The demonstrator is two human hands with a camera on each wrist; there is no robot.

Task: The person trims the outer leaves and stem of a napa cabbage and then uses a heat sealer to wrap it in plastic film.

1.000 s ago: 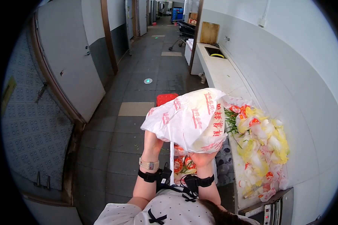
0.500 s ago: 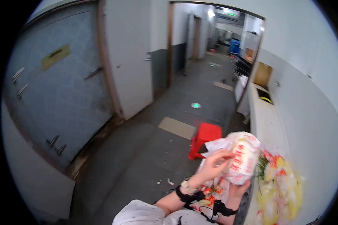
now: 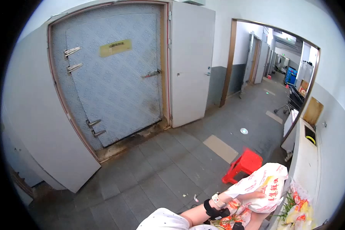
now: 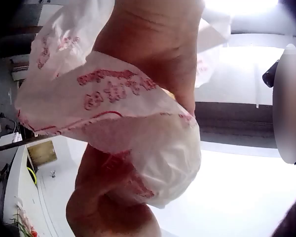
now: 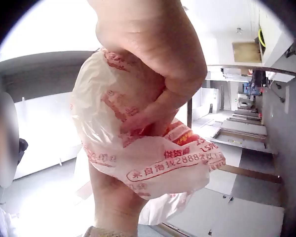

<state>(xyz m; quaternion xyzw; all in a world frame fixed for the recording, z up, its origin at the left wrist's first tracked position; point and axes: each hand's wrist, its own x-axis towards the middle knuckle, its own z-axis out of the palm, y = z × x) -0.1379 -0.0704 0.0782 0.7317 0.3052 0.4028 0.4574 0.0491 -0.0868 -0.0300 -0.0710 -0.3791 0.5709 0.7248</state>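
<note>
My two hands hold a white plastic bag printed in red, bulging round a pale, yellowish content. My left hand reaches into the folds at its loose end, where a flap of film covers the fingers; I cannot tell how they lie. From the other side, my right hand grips the bulging part, thumb and fingers bent against the film. In the head view the bag hides most of the right hand. Close below lie vegetables in red-and-white wrapping.
A red plastic stool stands on the tiled floor just beyond the bag. Along the right wall runs a counter with green and yellow vegetables and a sink. A large blue-grey door is at left; a cart stands down the corridor.
The head view has swung left, so hands and bag now sit at lower right. The left hand, whose fingers showed on the bag half a second ago, is now partly under the flap.
</note>
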